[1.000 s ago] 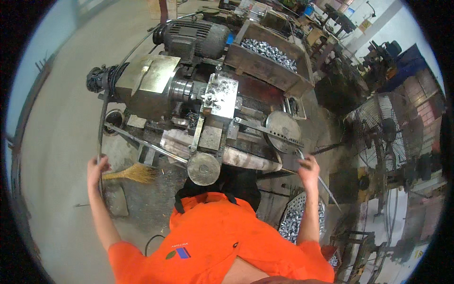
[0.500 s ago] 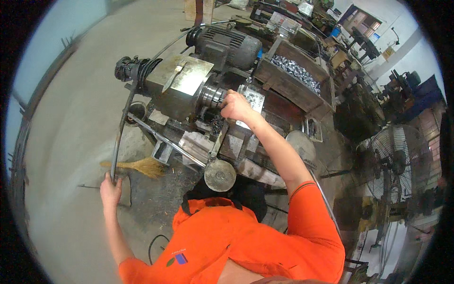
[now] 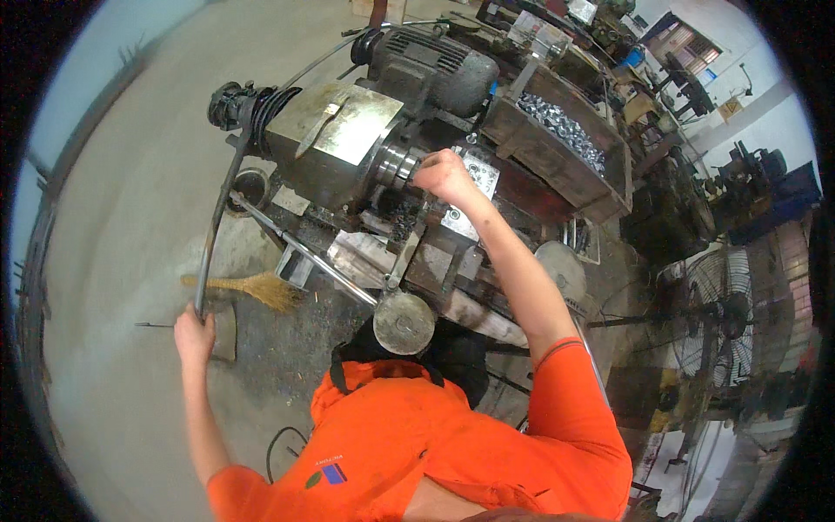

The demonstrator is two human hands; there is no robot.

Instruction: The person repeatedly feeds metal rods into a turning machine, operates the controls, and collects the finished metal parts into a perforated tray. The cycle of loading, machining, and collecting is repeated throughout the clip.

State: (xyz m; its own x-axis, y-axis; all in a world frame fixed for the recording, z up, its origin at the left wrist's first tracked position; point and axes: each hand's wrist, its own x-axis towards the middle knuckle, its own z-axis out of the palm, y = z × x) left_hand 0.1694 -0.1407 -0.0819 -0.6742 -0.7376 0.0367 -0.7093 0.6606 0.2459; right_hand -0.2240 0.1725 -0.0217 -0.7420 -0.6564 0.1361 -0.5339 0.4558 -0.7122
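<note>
My left hand (image 3: 194,335) is wrapped around the lower end of a long metal lever (image 3: 213,235), which slants up to the left side of a small lathe. My right hand (image 3: 445,177) is closed at the front of the lathe's round steel chuck (image 3: 397,165), with the knuckles up. Whatever its fingers pinch is hidden behind them. Just beside that hand lies a shiny metal plate (image 3: 474,178) with bolts. Left of the chuck stands the boxy headstock (image 3: 300,165), with a flat metal tool (image 3: 318,130) on its top.
Behind the headstock sits a dark motor (image 3: 435,70). A bin (image 3: 557,170) at the far right holds many small shiny metal parts. In front are a round metal disc (image 3: 404,324) and a slanting bar (image 3: 313,261). A straw broom (image 3: 261,289) lies on the floor; a fan (image 3: 718,317) stands right.
My left hand and the lever's lower end have shifted a little left. My right hand remains at the chuck, its wrist slightly turned. The whole view has shifted somewhat.
</note>
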